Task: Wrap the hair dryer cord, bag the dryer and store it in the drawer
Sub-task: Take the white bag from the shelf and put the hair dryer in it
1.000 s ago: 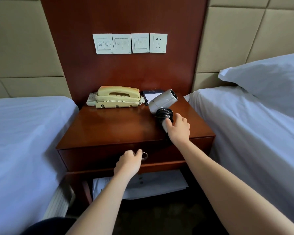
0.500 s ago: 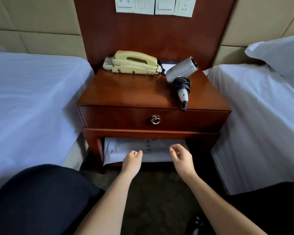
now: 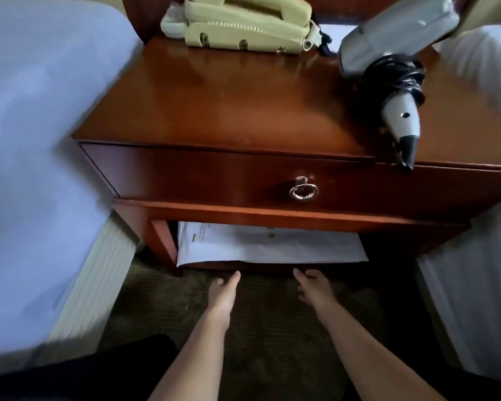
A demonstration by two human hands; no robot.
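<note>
Fingers [image 3: 234,277] loose on left hand [image 3: 223,293] and right hand [image 3: 315,289], holding nothing — carpet [image 3: 272,328] beneath, nightstand [image 3: 214,96] between two beds [image 3: 26,140], drawer [image 3: 214,175] closed

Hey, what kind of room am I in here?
Probably a hotel twin room: a wooden nightstand sits between a white-sheeted bed on the left and another bed on the right, with a corded phone and a hair dryer on top.

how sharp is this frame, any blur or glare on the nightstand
Head view: motion blur smears the left bed and the hair dryer; glare sheens the nightstand top; wide-angle distortion bows the drawer front; the left hand and right hand sit in dim shadow.
</note>
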